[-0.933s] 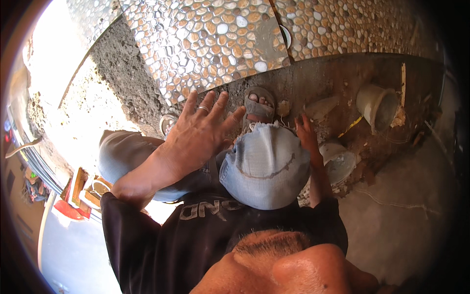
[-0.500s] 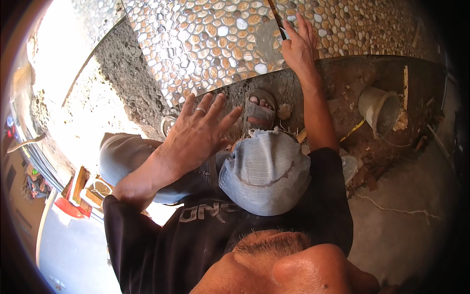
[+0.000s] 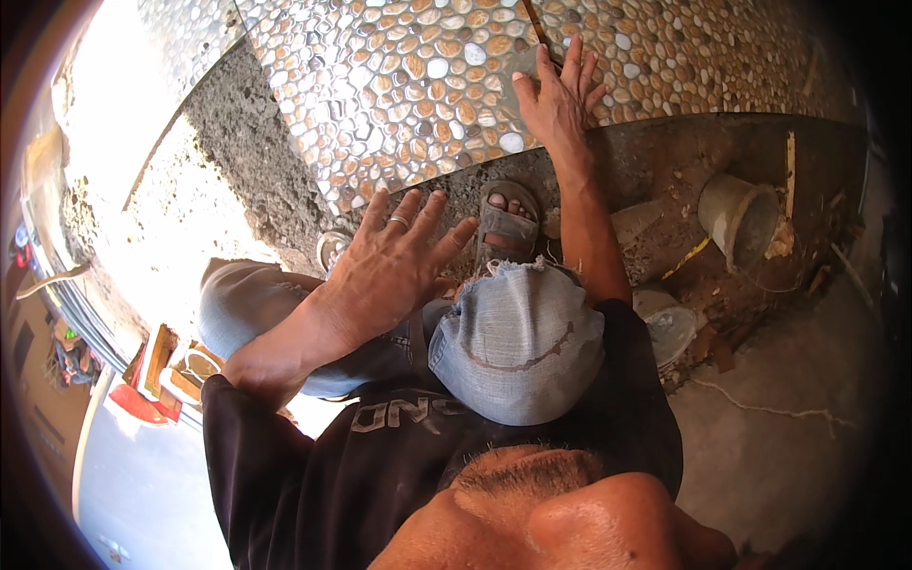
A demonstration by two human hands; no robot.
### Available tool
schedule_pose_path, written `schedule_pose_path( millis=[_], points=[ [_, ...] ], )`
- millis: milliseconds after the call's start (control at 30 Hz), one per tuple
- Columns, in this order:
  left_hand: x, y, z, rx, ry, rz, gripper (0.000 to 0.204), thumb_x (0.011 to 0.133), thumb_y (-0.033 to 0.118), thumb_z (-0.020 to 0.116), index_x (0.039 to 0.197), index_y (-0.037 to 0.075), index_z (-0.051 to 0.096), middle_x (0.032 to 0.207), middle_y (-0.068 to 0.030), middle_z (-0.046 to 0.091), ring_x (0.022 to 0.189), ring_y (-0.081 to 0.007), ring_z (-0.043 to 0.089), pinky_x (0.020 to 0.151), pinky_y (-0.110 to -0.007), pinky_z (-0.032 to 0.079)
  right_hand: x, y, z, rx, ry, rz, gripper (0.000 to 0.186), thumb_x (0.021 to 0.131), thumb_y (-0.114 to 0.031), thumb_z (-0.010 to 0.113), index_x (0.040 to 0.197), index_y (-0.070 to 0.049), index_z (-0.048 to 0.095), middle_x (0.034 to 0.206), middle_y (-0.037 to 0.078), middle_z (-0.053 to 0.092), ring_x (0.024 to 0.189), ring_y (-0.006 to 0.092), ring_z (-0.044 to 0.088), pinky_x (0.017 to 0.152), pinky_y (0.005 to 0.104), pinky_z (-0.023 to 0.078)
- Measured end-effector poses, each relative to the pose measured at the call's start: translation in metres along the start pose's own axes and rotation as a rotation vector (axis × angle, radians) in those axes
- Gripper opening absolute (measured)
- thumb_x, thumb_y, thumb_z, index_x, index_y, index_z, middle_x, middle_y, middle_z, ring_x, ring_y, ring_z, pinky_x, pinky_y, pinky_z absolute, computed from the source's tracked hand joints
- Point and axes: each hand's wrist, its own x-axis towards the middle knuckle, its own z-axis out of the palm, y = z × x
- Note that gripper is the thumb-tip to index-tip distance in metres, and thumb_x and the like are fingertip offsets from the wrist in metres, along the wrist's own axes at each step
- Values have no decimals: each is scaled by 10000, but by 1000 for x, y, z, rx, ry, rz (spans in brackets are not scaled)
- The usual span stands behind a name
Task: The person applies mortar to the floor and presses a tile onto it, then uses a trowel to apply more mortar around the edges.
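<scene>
Pebble-patterned tiles [image 3: 408, 95] cover the ground at the far side, with a dark narrow joint [image 3: 535, 21] between two of them. My right hand [image 3: 559, 109] is over the near end of that joint, fingers spread and palm down, apparently resting on the tile. Beside its thumb is a grey smear [image 3: 508, 90], partly hidden by the hand. My left hand [image 3: 385, 252] wears a ring and hovers palm down above my leg, near the tile's front edge. Its fingers are apart and it holds nothing.
A bare rough cement strip [image 3: 237, 123] runs along the left. To the right, a dirty bucket [image 3: 736, 218] lies tipped by a thin wooden stick [image 3: 790, 176] and a yellow strip [image 3: 688, 256]. A clear container [image 3: 667, 331] sits beside my knee. My sandalled foot [image 3: 508, 218] is close to the tile edge.
My right hand has drawn slightly nearer and left, its fingers spreading out over the joint. A pale item that showed by its fingers is no longer visible. The left hand stays nearly still.
</scene>
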Motion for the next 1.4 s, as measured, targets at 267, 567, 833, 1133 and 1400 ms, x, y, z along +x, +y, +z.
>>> schedule_pose_path(
  millis=[267, 567, 833, 1133, 1400],
  points=[
    [0, -2, 1, -5, -4, -8, 709, 848, 404, 666, 1457, 189, 373, 1448, -192, 396, 1355, -340, 374, 1145, -531, 248, 2, 5, 9, -102, -72, 20, 598, 971, -542, 422, 1452, -186, 414, 1597, 144, 8, 1452, 416, -63, 1092, 745, -9],
    [1, -1, 1, -9, -4, -4, 706, 845, 407, 669, 1451, 187, 382, 1449, -194, 393, 1360, -344, 364, 1144, -537, 241, 1, 8, 12, -38, 4, -35, 592, 922, -457, 480, 1411, -125, 464, 1585, 184, 109, 1453, 440, -5, 1072, 727, -12],
    [1, 0, 0, -12, 8, 4, 703, 845, 408, 665, 1447, 178, 385, 1438, -199, 400, 1349, -349, 373, 1141, -540, 245, 1, -3, 13, -65, 12, -75, 582, 913, -449, 492, 1409, -145, 474, 1569, 198, 175, 1448, 454, 40, 1080, 718, -9],
    [0, 0, 0, -11, 10, -2, 704, 846, 413, 662, 1450, 182, 383, 1441, -199, 400, 1351, -346, 372, 1142, -541, 241, -4, -10, 17, -37, 10, -121, 507, 893, -406, 538, 1343, -173, 553, 1562, 199, 187, 1441, 459, 70, 1078, 723, 3],
    [1, 1, 1, -6, 22, -7, 704, 839, 400, 673, 1446, 179, 393, 1430, -201, 412, 1344, -344, 385, 1140, -537, 245, -20, -19, -5, 178, -27, -214, 313, 857, -326, 635, 1124, -177, 699, 1540, 209, 229, 1430, 460, 127, 1081, 698, 94]
  ],
)
